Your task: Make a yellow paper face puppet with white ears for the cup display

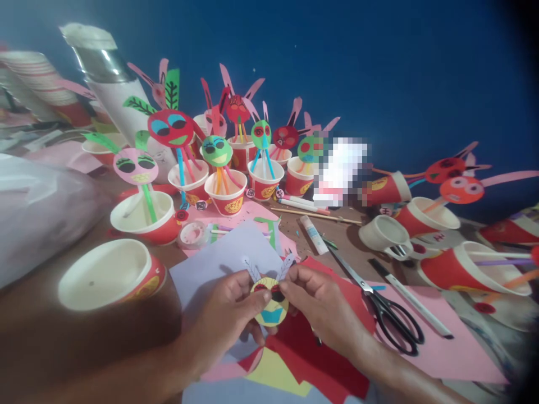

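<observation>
A round yellow paper face [275,317] with dark eyes, a blue mouth and two upright lavender paper ears with dark line marks is held between my two hands. My left hand [236,300] pinches its left side, thumb across the front near one eye. On the other side, my right hand [314,294] grips the edge beside the other eye, near the base of the right ear. Beneath the hands lie lavender paper [227,255], red paper [332,359] and a yellow paper scrap [273,375].
Scissors [393,320], a black-capped marker [415,300] and a glue stick [314,234] lie to the right. Behind stand several red paper cups with paper faces on straws, a white mug [385,235] and a flask [113,84]. A bare cup [105,275] tilts at left.
</observation>
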`<action>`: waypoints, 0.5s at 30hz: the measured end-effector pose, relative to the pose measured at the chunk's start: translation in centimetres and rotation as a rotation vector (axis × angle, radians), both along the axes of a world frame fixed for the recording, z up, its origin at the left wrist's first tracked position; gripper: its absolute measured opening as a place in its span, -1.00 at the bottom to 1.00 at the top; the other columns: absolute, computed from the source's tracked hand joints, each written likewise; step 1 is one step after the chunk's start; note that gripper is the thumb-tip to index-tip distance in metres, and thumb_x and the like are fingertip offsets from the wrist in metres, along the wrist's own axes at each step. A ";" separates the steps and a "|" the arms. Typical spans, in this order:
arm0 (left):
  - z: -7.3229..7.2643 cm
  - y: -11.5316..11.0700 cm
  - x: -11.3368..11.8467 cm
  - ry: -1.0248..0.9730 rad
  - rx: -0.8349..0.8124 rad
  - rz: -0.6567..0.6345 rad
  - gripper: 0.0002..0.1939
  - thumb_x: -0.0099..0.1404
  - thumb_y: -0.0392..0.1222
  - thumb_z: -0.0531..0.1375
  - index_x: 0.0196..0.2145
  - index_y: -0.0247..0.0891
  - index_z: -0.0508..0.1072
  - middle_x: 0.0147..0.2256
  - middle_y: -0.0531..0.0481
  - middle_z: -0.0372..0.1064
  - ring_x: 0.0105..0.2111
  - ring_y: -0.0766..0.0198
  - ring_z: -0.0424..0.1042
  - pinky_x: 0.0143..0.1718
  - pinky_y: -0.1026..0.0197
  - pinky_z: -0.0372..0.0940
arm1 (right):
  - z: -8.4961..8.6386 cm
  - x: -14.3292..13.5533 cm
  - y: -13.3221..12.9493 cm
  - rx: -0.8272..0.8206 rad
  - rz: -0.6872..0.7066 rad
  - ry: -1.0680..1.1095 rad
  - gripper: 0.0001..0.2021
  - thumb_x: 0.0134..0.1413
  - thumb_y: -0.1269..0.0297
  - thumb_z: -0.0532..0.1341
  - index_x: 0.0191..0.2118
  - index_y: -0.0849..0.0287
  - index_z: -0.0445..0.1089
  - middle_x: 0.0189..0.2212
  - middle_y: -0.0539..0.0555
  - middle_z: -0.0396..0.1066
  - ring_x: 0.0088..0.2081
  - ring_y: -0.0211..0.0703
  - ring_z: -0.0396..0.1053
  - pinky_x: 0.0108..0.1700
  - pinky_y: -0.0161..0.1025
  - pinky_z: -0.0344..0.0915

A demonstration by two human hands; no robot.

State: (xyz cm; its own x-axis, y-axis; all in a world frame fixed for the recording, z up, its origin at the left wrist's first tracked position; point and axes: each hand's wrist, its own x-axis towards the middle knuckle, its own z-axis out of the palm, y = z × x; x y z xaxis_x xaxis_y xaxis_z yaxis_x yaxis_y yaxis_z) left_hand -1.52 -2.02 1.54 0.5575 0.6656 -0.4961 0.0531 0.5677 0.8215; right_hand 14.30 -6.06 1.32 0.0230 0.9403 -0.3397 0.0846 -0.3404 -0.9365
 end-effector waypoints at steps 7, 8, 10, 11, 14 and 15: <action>-0.3 0.1 -0.3 -0.068 -0.020 -0.004 -0.71 0.14 -0.07 0.23 -0.28 -0.33 0.33 -0.50 0.02 0.39 -0.58 0.33 0.40 -0.65 0.37 0.24 | 0.5 0.5 0.6 0.078 -0.072 -0.034 -0.74 0.10 0.16 0.14 -0.53 0.16 0.21 -0.65 -0.12 0.10 -0.58 -0.33 0.07 -0.52 -0.36 0.05; -0.4 0.1 -0.3 -0.067 -0.022 0.003 -0.71 0.13 -0.06 0.24 -0.30 -0.33 0.33 -0.51 0.02 0.39 -0.58 0.34 0.40 -0.66 0.37 0.23 | 0.6 0.5 0.7 0.087 -0.080 -0.036 -0.74 0.09 0.17 0.14 -0.54 0.16 0.21 -0.65 -0.12 0.10 -0.57 -0.33 0.07 -0.52 -0.36 0.06; -0.3 0.1 -0.3 -0.049 -0.022 0.019 -0.72 0.12 -0.04 0.24 -0.38 -0.32 0.32 -0.53 0.01 0.39 -0.59 0.33 0.39 -0.66 0.37 0.21 | 0.9 0.4 0.7 0.095 -0.089 -0.025 -0.75 0.09 0.18 0.14 -0.54 0.17 0.22 -0.65 -0.12 0.11 -0.57 -0.34 0.08 -0.52 -0.37 0.07; -0.2 0.1 -0.3 -0.038 -0.021 0.026 -0.71 0.11 -0.04 0.25 -0.42 -0.32 0.30 -0.56 0.02 0.39 -0.60 0.33 0.39 -0.67 0.37 0.19 | 1.0 0.4 0.8 0.090 -0.089 -0.012 -0.75 0.09 0.18 0.14 -0.54 0.17 0.23 -0.65 -0.11 0.12 -0.57 -0.34 0.08 -0.51 -0.37 0.07; 0.3 0.2 -0.2 -0.019 -0.026 0.065 -0.71 0.08 -0.05 0.26 -0.47 -0.30 0.28 -0.60 0.05 0.36 -0.61 0.34 0.37 -0.67 0.37 0.20 | 1.2 0.4 0.7 0.071 -0.083 0.046 -0.75 0.12 0.14 0.13 -0.48 0.18 0.29 -0.62 -0.10 0.18 -0.55 -0.34 0.13 -0.48 -0.37 0.11; 0.5 0.3 -0.2 -0.024 -0.028 0.080 -0.71 0.08 -0.06 0.27 -0.47 -0.30 0.28 -0.60 0.06 0.35 -0.62 0.34 0.37 -0.67 0.37 0.20 | 1.3 0.5 0.6 0.068 -0.081 0.065 -0.75 0.13 0.13 0.12 -0.45 0.18 0.31 -0.61 -0.09 0.20 -0.54 -0.33 0.15 -0.47 -0.37 0.12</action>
State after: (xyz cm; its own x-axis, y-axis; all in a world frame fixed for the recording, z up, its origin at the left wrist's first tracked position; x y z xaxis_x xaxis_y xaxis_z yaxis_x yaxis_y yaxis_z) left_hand -1.68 -1.70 1.99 0.5150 0.6948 -0.5019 -0.0128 0.5917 0.8060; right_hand 14.79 -5.47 2.59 0.0794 0.9572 -0.2785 -0.0026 -0.2792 -0.9602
